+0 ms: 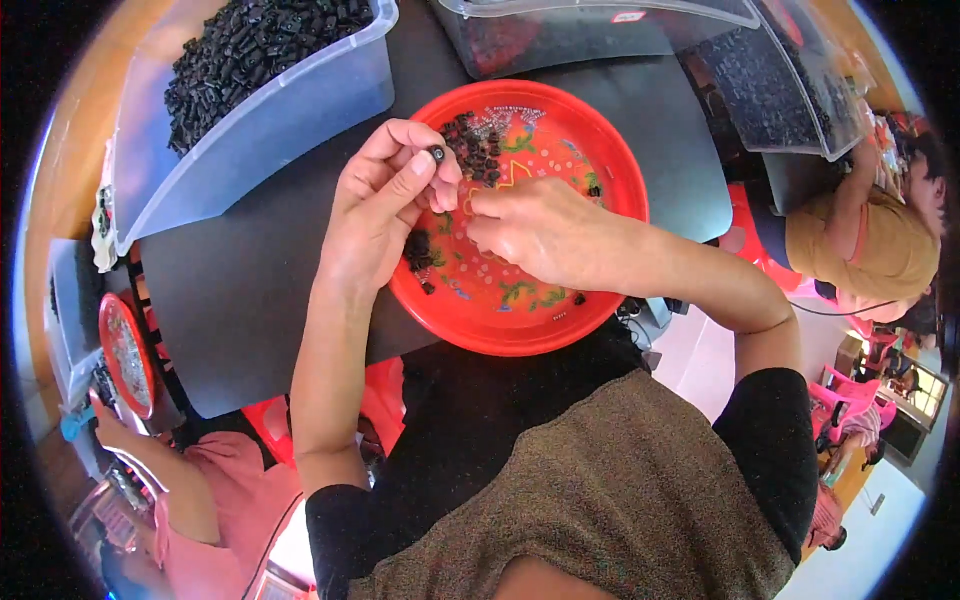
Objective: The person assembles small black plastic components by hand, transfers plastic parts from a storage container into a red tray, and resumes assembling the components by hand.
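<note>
Small blk part (436, 154) in L hand (375, 195), btwn thumb & prob. index.

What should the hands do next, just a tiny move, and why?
Probably bring the right hand up to the small black piece. The left hand pinches that piece up in its fingers, and the right is close by over the red tray, apart from it; whether it holds anything is hidden.

dark table (230, 310) — foreground | pale floor (700, 375) | pink chair (851, 398) — right | bright window (930, 392) | whitish wall (885, 520)
</note>
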`<action>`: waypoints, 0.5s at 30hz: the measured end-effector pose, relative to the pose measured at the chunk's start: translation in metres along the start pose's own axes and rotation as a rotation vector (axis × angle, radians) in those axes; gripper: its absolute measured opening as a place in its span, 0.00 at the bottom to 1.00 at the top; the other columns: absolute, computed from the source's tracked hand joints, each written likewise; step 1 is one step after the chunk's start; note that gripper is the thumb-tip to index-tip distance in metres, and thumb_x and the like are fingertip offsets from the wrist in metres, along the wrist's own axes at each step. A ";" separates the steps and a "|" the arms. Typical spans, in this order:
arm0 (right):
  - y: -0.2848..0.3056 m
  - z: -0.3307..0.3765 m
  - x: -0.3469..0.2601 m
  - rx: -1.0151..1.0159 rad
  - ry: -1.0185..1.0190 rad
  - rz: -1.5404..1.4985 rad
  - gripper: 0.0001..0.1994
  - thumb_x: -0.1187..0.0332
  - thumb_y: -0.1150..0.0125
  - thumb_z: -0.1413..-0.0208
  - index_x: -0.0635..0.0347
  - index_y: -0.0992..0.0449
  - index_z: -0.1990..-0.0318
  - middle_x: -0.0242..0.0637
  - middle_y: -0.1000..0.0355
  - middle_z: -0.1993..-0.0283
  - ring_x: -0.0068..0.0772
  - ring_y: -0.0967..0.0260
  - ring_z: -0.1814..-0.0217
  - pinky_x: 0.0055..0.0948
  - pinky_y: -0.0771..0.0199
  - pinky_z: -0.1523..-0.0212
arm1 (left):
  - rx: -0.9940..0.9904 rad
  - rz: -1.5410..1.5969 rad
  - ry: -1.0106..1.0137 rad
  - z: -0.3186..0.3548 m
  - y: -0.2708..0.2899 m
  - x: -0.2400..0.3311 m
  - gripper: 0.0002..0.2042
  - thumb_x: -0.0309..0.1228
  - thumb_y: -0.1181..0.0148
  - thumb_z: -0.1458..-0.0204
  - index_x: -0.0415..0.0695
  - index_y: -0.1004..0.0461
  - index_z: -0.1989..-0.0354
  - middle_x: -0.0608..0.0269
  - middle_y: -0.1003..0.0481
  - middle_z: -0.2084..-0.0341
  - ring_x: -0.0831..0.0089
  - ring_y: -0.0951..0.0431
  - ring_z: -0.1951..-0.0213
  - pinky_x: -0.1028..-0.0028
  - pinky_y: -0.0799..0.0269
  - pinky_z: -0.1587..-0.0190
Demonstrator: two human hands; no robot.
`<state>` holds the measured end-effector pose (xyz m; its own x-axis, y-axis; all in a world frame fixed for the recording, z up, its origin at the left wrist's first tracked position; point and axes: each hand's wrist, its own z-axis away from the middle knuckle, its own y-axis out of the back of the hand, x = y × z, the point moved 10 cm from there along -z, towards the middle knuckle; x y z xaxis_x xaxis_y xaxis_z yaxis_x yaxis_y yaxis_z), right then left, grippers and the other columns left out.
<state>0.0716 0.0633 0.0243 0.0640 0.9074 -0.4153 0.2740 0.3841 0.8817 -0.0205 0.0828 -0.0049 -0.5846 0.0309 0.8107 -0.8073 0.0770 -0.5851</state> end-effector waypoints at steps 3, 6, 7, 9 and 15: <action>0.009 -0.001 0.010 0.041 -0.085 -0.084 0.07 0.71 0.41 0.50 0.67 0.26 0.74 0.47 0.29 0.70 0.51 0.26 0.71 0.42 0.24 0.71 | 0.001 -0.018 -0.003 -0.001 0.000 -0.001 0.06 0.25 0.45 0.39 0.41 0.29 0.55 0.63 0.24 0.66 0.79 0.26 0.67 0.78 0.29 0.61; 0.032 0.000 0.027 0.141 -0.217 -0.279 0.07 0.71 0.38 0.47 0.67 0.24 0.69 0.44 0.26 0.68 0.43 0.25 0.70 0.35 0.24 0.69 | 0.027 -0.084 -0.001 -0.001 0.000 -0.001 0.07 0.24 0.45 0.40 0.41 0.29 0.54 0.62 0.23 0.65 0.79 0.26 0.67 0.78 0.29 0.61; 0.040 0.003 0.036 0.173 -0.280 -0.342 0.06 0.71 0.37 0.46 0.66 0.24 0.66 0.40 0.25 0.67 0.34 0.25 0.69 0.31 0.25 0.68 | 0.039 -0.109 -0.002 0.000 0.000 -0.001 0.07 0.24 0.44 0.40 0.41 0.29 0.54 0.62 0.23 0.65 0.79 0.25 0.66 0.77 0.29 0.61; 0.049 0.006 0.051 0.256 -0.404 -0.542 0.07 0.72 0.35 0.45 0.65 0.23 0.62 0.34 0.24 0.67 0.22 0.26 0.68 0.25 0.26 0.67 | 0.074 -0.179 -0.003 0.000 0.001 -0.001 0.07 0.24 0.44 0.40 0.40 0.29 0.55 0.62 0.23 0.66 0.78 0.25 0.66 0.77 0.29 0.61; 0.046 0.001 0.061 0.373 -0.489 -0.896 0.07 0.72 0.36 0.43 0.69 0.21 0.63 0.36 0.21 0.69 0.20 0.24 0.67 0.20 0.24 0.66 | 0.110 -0.285 -0.013 0.002 0.002 -0.001 0.05 0.24 0.43 0.41 0.40 0.28 0.57 0.63 0.23 0.68 0.78 0.24 0.67 0.77 0.29 0.62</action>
<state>0.0890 0.1358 0.0392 0.0480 0.1252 -0.9910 0.6802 0.7224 0.1242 -0.0218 0.0811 -0.0076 -0.3339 0.0106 0.9425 -0.9423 -0.0275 -0.3335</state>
